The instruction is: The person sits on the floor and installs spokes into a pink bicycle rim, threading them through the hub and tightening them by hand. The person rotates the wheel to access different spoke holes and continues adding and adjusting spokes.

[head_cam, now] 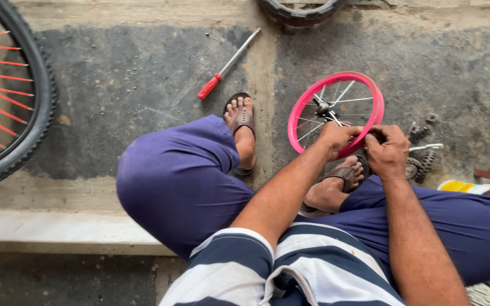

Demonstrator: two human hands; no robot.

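A small pink bicycle wheel rim [307, 102] with silver spokes and a hub stands on the concrete floor between my feet. My left hand [337, 137] grips its near edge. Close beside it, my right hand [388, 149] is closed at the same part of the rim, fingers pinched together; what they pinch is hidden. I sit on a low ledge in purple trousers and brown sandals.
A red-handled screwdriver [225, 67] lies on the floor beyond my left foot. A big black tyre with red spokes [26, 96] fills the left edge. Small sprockets and metal parts [423, 156] lie right of the rim. Another tyre [299, 11] sits at the top.
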